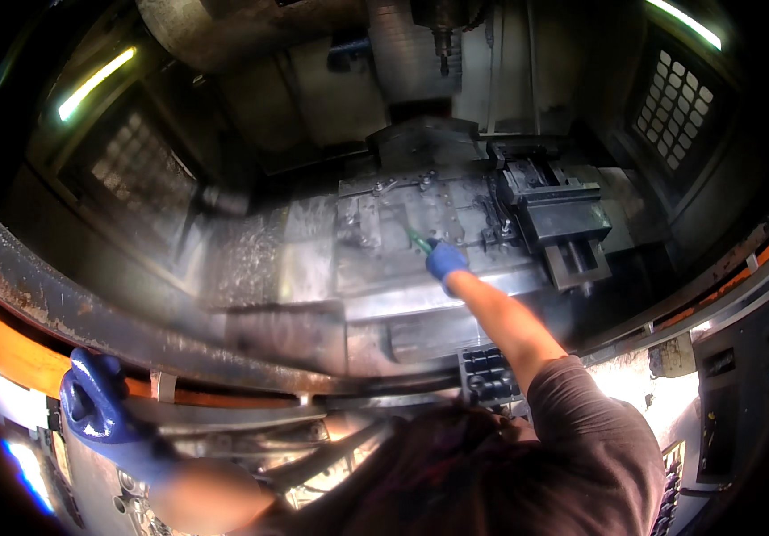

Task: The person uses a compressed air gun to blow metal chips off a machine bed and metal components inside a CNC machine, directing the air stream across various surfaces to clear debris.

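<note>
My right hand (446, 262), in a blue glove, reaches far into a machine and is closed around a slim green tool (418, 240). The tool's tip points up and left over the metal machine table (376, 268); its exact kind is too small to make out. Small clamps or bolts (383, 187) and dark chips lie about on that table. At the lower left, my left hand (94, 397), also in a blue glove, has its fingers curled beside the orange rim (18, 344) of the machine. What it grips, if anything, is hidden.
Right of my right hand stands a heavy machine vise (563, 214). A spindle (443, 40) hangs at the back. Metal chips (242, 259) cover the left part. A black rack (489, 373) sits near my body, and lamps (97, 85) light both sides.
</note>
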Demonstrator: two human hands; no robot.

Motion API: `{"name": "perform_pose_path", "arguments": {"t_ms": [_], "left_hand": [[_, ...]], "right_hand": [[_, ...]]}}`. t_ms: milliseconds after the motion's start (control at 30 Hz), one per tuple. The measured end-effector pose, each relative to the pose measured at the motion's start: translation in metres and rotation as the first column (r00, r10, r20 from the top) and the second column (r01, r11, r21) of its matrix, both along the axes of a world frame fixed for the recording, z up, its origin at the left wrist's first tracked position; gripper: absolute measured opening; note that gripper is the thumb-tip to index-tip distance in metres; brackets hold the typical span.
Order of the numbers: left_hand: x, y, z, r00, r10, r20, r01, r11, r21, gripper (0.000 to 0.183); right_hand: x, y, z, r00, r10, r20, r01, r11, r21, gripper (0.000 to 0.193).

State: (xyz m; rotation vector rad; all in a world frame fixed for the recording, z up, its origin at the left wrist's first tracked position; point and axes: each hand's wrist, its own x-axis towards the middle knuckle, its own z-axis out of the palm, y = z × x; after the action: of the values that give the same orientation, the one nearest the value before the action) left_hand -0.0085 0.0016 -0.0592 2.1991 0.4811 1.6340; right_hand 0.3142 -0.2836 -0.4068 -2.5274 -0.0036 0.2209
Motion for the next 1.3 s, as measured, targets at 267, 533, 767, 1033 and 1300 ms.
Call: {"name": "perform_pose_path", "arguments": {"t_ms": [267,533,767,1033,1300], "left_hand": [[0.000,-0.001,-0.001,1.000,0.014,0.010,-0.014,0.999,-0.040,0.040],[-0.001,0.004,-0.002,0.999,0.040,-0.020,-0.040,0.998,-0.044,0.039],[-0.002,0.002,-0.001,0.999,0.049,-0.009,-0.049,0.998,-0.047,0.037],[-0.001,0.018,-0.012,0.997,0.075,0.020,-0.077,0.949,0.305,0.036],[0.001,0.017,-0.012,0.998,0.041,0.043,-0.053,0.944,0.326,0.035]], "right_hand": [[0.008,-0.013,-0.015,0.998,-0.042,-0.037,0.043,0.999,0.010,0.036],[-0.009,-0.003,0.011,1.000,0.026,-0.013,-0.026,0.999,-0.028,0.033],[0.003,-0.007,-0.014,0.998,-0.056,0.010,0.056,0.998,0.026,0.033],[-0.009,-0.009,0.008,0.999,0.010,0.035,-0.011,1.000,0.018,0.041],[-0.007,-0.013,0.002,1.000,-0.009,0.026,0.008,0.999,0.038,0.045]]}}
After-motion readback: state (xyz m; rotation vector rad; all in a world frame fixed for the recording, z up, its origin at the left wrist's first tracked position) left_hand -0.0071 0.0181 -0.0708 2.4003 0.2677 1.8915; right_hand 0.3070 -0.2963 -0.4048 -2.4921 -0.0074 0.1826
